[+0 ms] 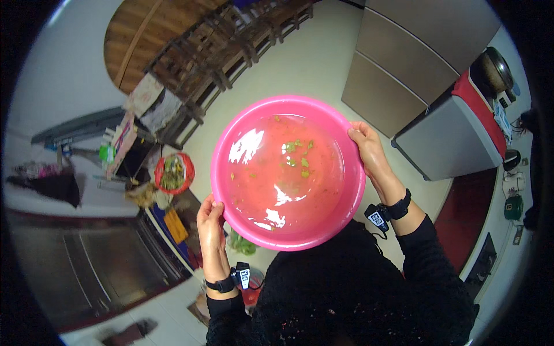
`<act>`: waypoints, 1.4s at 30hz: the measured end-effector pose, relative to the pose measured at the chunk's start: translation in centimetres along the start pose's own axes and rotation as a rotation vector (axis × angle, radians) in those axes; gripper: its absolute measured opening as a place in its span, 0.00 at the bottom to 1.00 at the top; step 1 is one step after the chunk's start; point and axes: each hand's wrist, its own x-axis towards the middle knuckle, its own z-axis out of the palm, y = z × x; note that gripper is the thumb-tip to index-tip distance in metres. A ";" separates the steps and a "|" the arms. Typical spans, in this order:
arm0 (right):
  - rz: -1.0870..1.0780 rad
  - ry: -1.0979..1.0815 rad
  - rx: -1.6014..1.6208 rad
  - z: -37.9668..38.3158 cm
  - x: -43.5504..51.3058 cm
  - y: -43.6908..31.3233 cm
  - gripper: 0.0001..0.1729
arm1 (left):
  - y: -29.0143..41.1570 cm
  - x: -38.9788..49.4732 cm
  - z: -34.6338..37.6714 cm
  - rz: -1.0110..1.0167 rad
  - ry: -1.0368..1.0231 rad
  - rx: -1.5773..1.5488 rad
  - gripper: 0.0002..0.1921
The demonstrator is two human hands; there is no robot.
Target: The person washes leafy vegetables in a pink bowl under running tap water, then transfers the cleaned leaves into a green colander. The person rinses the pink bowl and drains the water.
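A round pink plastic basin [288,245] is held up before me, off the floor. Cloudy water [264,190] fills part of it, with small bits of green leaf [304,162] floating near the middle and a few by the edge. My left hand [211,220] grips the rim at the lower left, thumb on top. At the right side, my right hand [367,145] holds the rim, its thumb over the edge. The fingers under the rim are hidden on both sides. Each wrist wears a black strap with a small device.
Wooden benches or stools [207,56] line the upper left, near a round wooden tabletop [143,39]. A red container of scraps [189,173] and leafy greens [243,245] are at the left. A tall cabinet or refrigerator [389,82] and a grey appliance [454,138] stand right.
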 end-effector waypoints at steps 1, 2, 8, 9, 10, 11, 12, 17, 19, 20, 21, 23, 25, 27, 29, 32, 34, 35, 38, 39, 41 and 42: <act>-0.007 0.007 0.002 -0.1 2.9 -0.4 0.11 | 0.6 2.8 1.6 -0.009 -0.006 0.007 0.17; 0.002 0.002 0.028 -0.3 5.2 -0.6 0.12 | 0.9 5.2 3.1 0.052 -0.043 -0.062 0.17; -0.007 0.018 0.058 0.3 21.4 -4.3 0.10 | 5.5 20.3 11.3 0.015 -0.046 -0.063 0.15; 0.012 0.047 0.013 0.6 24.1 -4.9 0.10 | 6.1 22.5 12.6 0.003 -0.024 -0.068 0.14; 0.015 0.044 -0.006 0.8 26.8 -5.6 0.10 | 7.0 25.0 13.6 -0.033 -0.041 -0.034 0.12; 0.034 0.066 -0.031 0.8 29.9 -6.1 0.10 | 7.5 27.6 15.1 -0.018 -0.052 -0.078 0.13; 0.004 0.054 -0.007 0.5 30.6 -6.3 0.09 | 7.9 28.2 15.7 -0.022 -0.044 -0.086 0.14; -0.020 0.132 -0.004 0.2 43.0 -7.8 0.09 | 10.9 41.8 21.9 -0.026 -0.152 -0.024 0.14; -0.014 0.161 0.067 0.4 46.7 -8.5 0.09 | 12.7 46.9 23.9 -0.020 -0.233 -0.029 0.15; -0.012 0.179 0.071 0.4 49.2 -9.0 0.10 | 13.7 50.0 25.3 -0.022 -0.265 -0.028 0.15; 0.029 0.219 0.074 0.6 50.9 -9.5 0.10 | 14.7 52.6 26.4 -0.043 -0.284 -0.007 0.15; -0.068 0.271 0.062 1.2 55.8 -10.9 0.10 | 17.0 59.2 30.0 -0.009 -0.345 -0.023 0.16; -0.060 0.344 0.079 1.6 59.1 -11.6 0.10 | 19.2 64.6 32.4 -0.001 -0.416 0.029 0.17; -0.081 0.377 0.115 1.2 63.4 -13.0 0.10 | 21.3 69.9 35.4 -0.022 -0.457 0.036 0.17; -0.088 0.418 0.124 0.9 68.3 -14.1 0.10 | 22.9 75.6 39.0 -0.037 -0.484 0.071 0.18; -0.096 0.438 0.127 0.1 75.8 -15.6 0.10 | 24.5 83.0 44.4 -0.059 -0.461 0.080 0.18; -0.108 0.495 0.109 0.4 80.6 -17.3 0.09 | 26.6 87.2 47.1 -0.091 -0.435 0.163 0.18; -0.110 0.513 0.109 0.5 84.0 -18.1 0.09 | 27.4 89.6 49.0 -0.092 -0.435 0.117 0.19; -0.113 0.540 0.135 -1.2 90.9 -20.3 0.08 | 29.1 94.7 55.0 -0.067 -0.485 0.062 0.20; -0.094 0.546 0.117 -1.8 92.6 -20.6 0.08 | 29.3 96.3 56.5 -0.063 -0.499 0.097 0.20; -0.104 0.537 0.113 -3.5 96.0 -22.2 0.07 | 30.4 99.4 60.2 -0.022 -0.593 0.082 0.21; -0.120 0.577 0.070 -4.1 98.3 -22.4 0.07 | 30.7 101.8 62.4 -0.052 -0.618 0.149 0.22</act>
